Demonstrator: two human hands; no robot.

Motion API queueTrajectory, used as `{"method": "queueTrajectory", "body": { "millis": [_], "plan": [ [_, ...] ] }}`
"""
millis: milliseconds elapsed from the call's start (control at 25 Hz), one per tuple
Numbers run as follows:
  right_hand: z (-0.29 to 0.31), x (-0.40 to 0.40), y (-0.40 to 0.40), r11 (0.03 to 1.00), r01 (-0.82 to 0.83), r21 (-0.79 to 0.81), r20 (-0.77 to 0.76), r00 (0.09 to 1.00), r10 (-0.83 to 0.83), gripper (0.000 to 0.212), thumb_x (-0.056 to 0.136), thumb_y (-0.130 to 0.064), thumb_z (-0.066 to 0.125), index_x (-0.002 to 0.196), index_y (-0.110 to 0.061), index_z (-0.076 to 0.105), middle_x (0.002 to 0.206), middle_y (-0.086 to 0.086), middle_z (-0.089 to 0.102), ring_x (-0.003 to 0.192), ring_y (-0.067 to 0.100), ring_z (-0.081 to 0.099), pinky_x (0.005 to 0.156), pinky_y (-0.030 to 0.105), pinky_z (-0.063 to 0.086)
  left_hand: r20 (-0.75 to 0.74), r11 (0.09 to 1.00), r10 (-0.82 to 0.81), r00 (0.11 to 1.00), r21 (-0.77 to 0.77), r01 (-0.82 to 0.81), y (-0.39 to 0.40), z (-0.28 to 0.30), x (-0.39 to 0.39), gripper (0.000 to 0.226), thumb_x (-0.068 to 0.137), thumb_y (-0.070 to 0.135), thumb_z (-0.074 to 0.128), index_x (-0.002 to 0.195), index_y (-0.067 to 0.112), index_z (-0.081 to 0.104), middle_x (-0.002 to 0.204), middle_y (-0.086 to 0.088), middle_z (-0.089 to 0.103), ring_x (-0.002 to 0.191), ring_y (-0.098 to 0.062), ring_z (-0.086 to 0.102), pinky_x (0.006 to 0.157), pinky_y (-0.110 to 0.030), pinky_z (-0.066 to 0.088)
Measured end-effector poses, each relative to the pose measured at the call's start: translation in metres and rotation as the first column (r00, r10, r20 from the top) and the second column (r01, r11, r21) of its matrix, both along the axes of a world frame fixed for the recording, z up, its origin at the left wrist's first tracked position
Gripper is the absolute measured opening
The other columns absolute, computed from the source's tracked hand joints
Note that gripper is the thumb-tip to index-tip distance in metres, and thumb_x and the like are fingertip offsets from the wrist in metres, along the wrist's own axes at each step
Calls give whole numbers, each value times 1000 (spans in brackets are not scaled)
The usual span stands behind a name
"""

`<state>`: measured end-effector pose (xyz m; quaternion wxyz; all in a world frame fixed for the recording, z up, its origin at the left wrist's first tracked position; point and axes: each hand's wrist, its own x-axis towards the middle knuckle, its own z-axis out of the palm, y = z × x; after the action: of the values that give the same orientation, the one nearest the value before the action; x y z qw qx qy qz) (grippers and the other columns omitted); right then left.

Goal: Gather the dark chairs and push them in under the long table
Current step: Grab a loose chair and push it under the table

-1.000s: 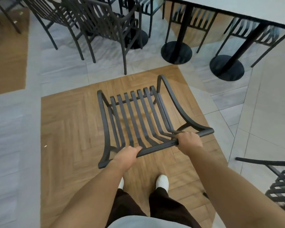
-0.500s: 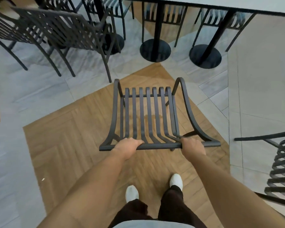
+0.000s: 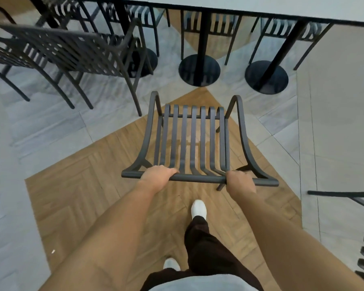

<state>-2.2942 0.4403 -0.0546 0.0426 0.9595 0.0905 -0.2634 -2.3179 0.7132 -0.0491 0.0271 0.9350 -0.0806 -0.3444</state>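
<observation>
Dark slatted metal chair (image 3: pixel 194 141) sits centre frame on the herringbone wood-look floor patch (image 3: pixel 76 196), its front facing the long pale-topped desk (image 3: pixel 282 7) along the top edge. I've got both hands on its top back rail: left hand (image 3: pixel 157 175) curled over the bar left of centre, right hand (image 3: pixel 239 180) wrapped round it near the right end. Chair isn't under the desk yet; it's still short of the round black pedestal bases (image 3: pixel 199 69).

To do this well imo: push straight and low, keep pressure even on both hands so it doesn't yaw, and aim the seat for the gap between the two bases at upper centre and upper right. Watch the armrests, which curve up at the front and may catch the desk edge.

Frame looks like rigid matte tube w/ flat curved slats, prob. slides ok on smooth tile. Another dark chair (image 3: pixel 67 51) stands upper left, not tucked in.
</observation>
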Motion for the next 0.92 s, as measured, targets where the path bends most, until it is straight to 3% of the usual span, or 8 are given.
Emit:
{"method": "queueTrajectory", "body": {
  "millis": [480, 600, 920],
  "plan": [
    [3, 182, 51, 999, -37, 29, -25, 999, 38, 19, 104, -13, 50, 116, -14, 64, 109, 6, 69, 101, 25, 65, 91, 38, 47, -11, 996, 90, 996, -15, -91, 57, -14, 182, 65, 96, 3, 42, 144, 48, 43, 118, 8, 68, 110, -23, 62, 91, -46, 55],
    [2, 231, 64, 999, -32, 12, -27, 999, 32, 20, 103, -13, 50, 116, -15, 65, 108, 6, 68, 102, 25, 65, 93, 39, 49, 2, 998, 59, 998, -11, -59, 68, -14, 229, 75, 91, -5, 45, 145, 47, 41, 115, 8, 68, 108, -22, 62, 88, -45, 57],
    [-2, 355, 107, 996, 93, -11, -31, 995, -94, 22, 102, -14, 52, 117, -18, 68, 101, 4, 68, 94, 24, 65, 85, 38, 54, 11, 997, -67, 998, -33, 68, 110, -10, 372, 62, 97, 2, 49, 145, 39, 44, 114, -3, 62, 105, -26, 61, 86, -44, 57]
  ]
}}
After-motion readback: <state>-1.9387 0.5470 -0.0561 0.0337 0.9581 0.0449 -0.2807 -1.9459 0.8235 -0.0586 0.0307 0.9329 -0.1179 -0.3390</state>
